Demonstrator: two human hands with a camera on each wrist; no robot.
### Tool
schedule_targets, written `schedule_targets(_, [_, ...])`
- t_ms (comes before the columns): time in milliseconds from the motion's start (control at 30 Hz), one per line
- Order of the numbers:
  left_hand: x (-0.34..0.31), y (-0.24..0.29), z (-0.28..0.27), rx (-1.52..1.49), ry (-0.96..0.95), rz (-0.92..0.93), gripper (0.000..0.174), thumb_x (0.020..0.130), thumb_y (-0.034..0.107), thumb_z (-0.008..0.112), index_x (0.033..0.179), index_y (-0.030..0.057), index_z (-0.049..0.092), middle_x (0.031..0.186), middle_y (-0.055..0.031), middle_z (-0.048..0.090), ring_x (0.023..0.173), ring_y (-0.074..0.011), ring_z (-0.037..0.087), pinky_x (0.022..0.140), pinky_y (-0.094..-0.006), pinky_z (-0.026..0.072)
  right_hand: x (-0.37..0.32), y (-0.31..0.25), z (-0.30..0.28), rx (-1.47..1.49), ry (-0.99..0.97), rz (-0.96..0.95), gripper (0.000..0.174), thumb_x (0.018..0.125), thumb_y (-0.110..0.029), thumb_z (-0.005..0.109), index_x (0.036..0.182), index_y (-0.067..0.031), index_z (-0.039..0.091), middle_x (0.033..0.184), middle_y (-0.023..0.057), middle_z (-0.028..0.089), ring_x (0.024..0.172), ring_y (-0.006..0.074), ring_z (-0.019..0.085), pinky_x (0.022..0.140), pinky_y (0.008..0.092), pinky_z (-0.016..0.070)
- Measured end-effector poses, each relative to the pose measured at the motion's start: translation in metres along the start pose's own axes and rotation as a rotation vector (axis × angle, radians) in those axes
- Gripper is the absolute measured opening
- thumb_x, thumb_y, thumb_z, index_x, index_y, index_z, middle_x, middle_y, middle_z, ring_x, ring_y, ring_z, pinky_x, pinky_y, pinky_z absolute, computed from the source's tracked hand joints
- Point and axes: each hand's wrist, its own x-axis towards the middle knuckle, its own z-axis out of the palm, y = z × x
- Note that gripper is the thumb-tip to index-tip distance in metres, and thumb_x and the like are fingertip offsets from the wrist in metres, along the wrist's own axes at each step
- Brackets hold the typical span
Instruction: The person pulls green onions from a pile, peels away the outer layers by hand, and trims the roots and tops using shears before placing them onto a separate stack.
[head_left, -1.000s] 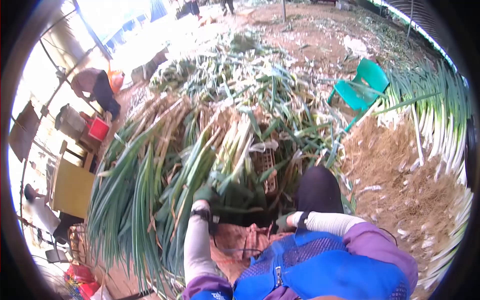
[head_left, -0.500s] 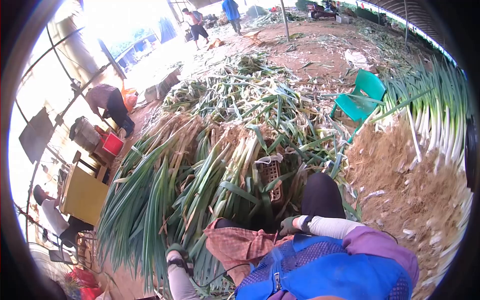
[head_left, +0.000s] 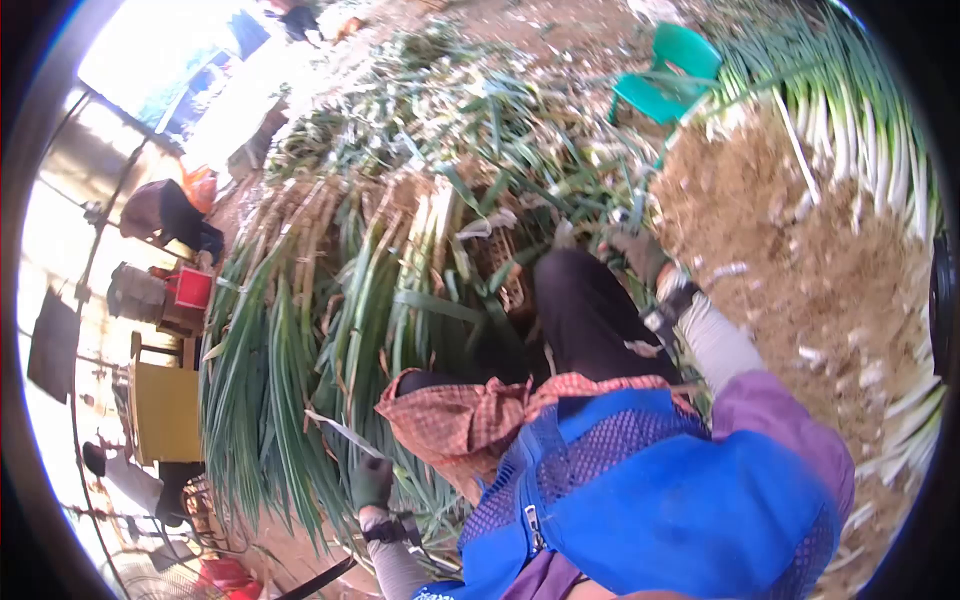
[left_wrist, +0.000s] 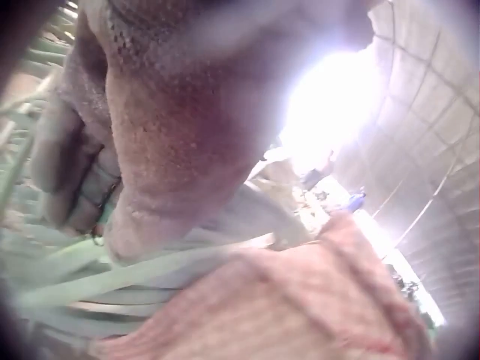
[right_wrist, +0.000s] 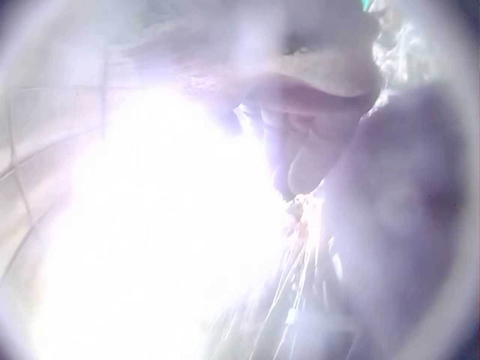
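Observation:
My gloved left hand is low beside my checked apron, fingers curled. A pale onion leaf runs from it toward the pile, passing right at the thumb in the left wrist view, where a leaf strip lies between hand and apron. Several long green onions are heaped in front, roots away from me. My gloved right hand is past my dark right knee, over trimmings. Its fingers look bent in the right wrist view; glare means I cannot tell whether they hold anything.
A brown plastic crate stands between pile and knee. Trimmed onions line the right, beside matted roots. A green chair stands ahead. Leaf scraps cover the ground beyond. Far left are a red bucket and yellow board.
My left hand went from the pile down to my left side, where a pale leaf now shows at it. My right hand moved from my lap out past the right knee. The head view shifted.

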Motion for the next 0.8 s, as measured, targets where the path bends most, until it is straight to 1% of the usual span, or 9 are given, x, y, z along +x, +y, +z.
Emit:
schedule_targets(33, [-0.004, 0.049, -0.010, -0.122, 0.102, 0.094, 0.029, 0.085, 0.025, 0.069, 0.101, 0.0017, 0.070, 0.091, -0.0140, 0.072, 0.085, -0.0265, 0.070, 0.079, -0.0370, 0.0524, 0.001, 0.017, -0.029, 0.081, 0.101, 0.092, 0.017, 0.091, -0.019, 0.056, 0.088, -0.0039, 0.064, 0.083, 0.0059, 0.067, 0.070, 0.0160, 0.064, 0.067, 0.0300, 0.0525])
schedule_targets(100, [0.000, 0.117, -0.012, -0.430, 0.103, 0.227, 0.022, 0.088, 0.011, 0.066, 0.107, 0.0000, 0.065, 0.093, -0.0109, 0.071, 0.087, -0.0236, 0.068, 0.080, -0.0338, 0.0518, -0.017, 0.056, -0.086, -0.502, 0.140, 0.079, 0.013, 0.090, -0.018, 0.058, 0.092, -0.0069, 0.065, 0.082, 0.0067, 0.067, 0.073, 0.0182, 0.064, 0.067, 0.0308, 0.0518])
schedule_targets(167, [0.015, 0.140, 0.011, -0.483, 0.197, 0.379, 0.019, 0.088, 0.006, 0.065, 0.106, 0.0013, 0.065, 0.099, -0.0100, 0.068, 0.090, -0.0216, 0.066, 0.083, -0.0325, 0.0507, -0.024, 0.119, -0.142, -0.633, 0.333, 0.228, 0.013, 0.086, -0.019, 0.060, 0.094, -0.0118, 0.066, 0.080, 0.0098, 0.067, 0.073, 0.0252, 0.064, 0.068, 0.0362, 0.0515])
schedule_targets(233, [0.023, 0.173, 0.019, -0.146, 0.227, 0.596, 0.025, 0.087, 0.012, 0.065, 0.110, 0.0034, 0.064, 0.109, -0.0147, 0.066, 0.099, -0.0293, 0.064, 0.090, -0.0370, 0.0487, -0.041, 0.193, -0.212, -1.704, -0.296, -0.107, 0.017, 0.084, -0.020, 0.060, 0.098, -0.0132, 0.067, 0.084, 0.0108, 0.068, 0.069, 0.0297, 0.064, 0.068, 0.0408, 0.0518])
schedule_targets(300, [0.026, 0.193, 0.038, 0.077, 0.284, 0.663, 0.026, 0.088, 0.019, 0.064, 0.110, 0.0046, 0.065, 0.111, -0.0157, 0.065, 0.106, -0.0352, 0.059, 0.094, -0.0433, 0.0464, -0.074, 0.200, -0.200, -1.940, -0.464, 0.117, 0.021, 0.083, -0.017, 0.061, 0.102, -0.0135, 0.068, 0.089, 0.0100, 0.070, 0.077, 0.0298, 0.067, 0.072, 0.0401, 0.0530])
schedule_targets(400, [0.030, 0.204, 0.049, 0.205, 0.290, 0.677, 0.027, 0.089, 0.024, 0.063, 0.107, 0.0049, 0.067, 0.113, -0.0148, 0.066, 0.110, -0.0361, 0.057, 0.097, -0.0457, 0.0444, -0.089, 0.267, -0.245, -1.874, -0.660, 0.161, 0.032, 0.080, -0.013, 0.066, 0.112, -0.0168, 0.067, 0.100, 0.0110, 0.071, 0.094, 0.0320, 0.069, 0.079, 0.0405, 0.0553])
schedule_targets(533, [0.033, 0.207, 0.054, 0.201, 0.271, 0.632, 0.026, 0.088, 0.024, 0.065, 0.105, 0.0047, 0.068, 0.110, -0.0138, 0.066, 0.108, -0.0355, 0.058, 0.097, -0.0447, 0.0445, -0.090, 0.246, -0.212, -1.561, -0.330, 0.520, 0.035, 0.083, -0.036, 0.059, 0.111, -0.0181, 0.070, 0.109, 0.0123, 0.070, 0.102, 0.0325, 0.067, 0.084, 0.0407, 0.0536])
schedule_targets(633, [0.031, 0.215, 0.054, 0.222, 0.248, 0.582, 0.026, 0.087, 0.025, 0.065, 0.104, 0.0049, 0.068, 0.110, -0.0136, 0.066, 0.109, -0.0351, 0.058, 0.097, -0.0449, 0.0444, -0.083, 0.290, -0.257, -1.931, -0.719, 0.246, 0.023, 0.084, -0.027, 0.061, 0.098, -0.0130, 0.073, 0.098, 0.0127, 0.071, 0.093, 0.0336, 0.070, 0.077, 0.0408, 0.0555])
schedule_targets(800, [0.004, 0.286, 0.042, 0.408, 0.249, 0.656, 0.025, 0.087, 0.020, 0.066, 0.108, 0.0066, 0.068, 0.114, -0.0131, 0.065, 0.112, -0.0340, 0.057, 0.098, -0.0443, 0.0438, -0.085, 0.218, -0.218, -1.191, -0.120, 0.509, 0.032, 0.083, -0.033, 0.058, 0.091, -0.0047, 0.070, 0.078, 0.0144, 0.068, 0.075, 0.0251, 0.064, 0.067, 0.0380, 0.0499])
